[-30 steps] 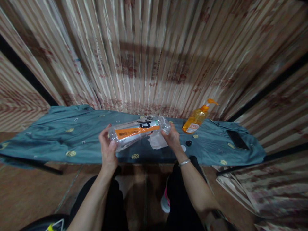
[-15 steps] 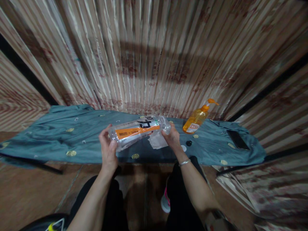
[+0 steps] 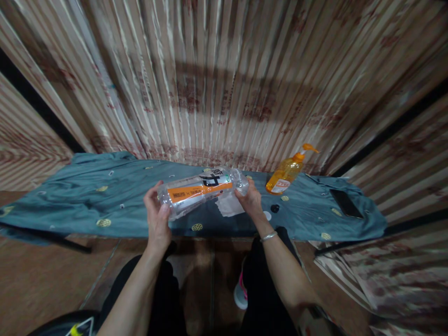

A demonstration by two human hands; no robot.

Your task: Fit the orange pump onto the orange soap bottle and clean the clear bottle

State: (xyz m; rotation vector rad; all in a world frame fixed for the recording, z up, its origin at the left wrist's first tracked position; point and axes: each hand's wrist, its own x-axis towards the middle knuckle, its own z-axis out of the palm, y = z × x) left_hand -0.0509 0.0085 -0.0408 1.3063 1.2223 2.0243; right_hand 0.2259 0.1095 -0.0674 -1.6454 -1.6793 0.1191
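A large clear plastic bottle with an orange and white label lies sideways between my hands, tilted up slightly to the right. My left hand grips its base at the left end. Around the neck end, my right hand is closed, with the thumb beneath. Whether a cap sits on the mouth I cannot tell. Below the bottle, partly hidden by it and by my right hand, a white tissue lies on the cloth. A small white disc and a small black object lie right of my right wrist.
An orange pump bottle stands on the green-blue cloth to the right. Farther right lies a black phone. A striped curtain hangs behind the cloth-covered surface. Dark bars run along both sides.
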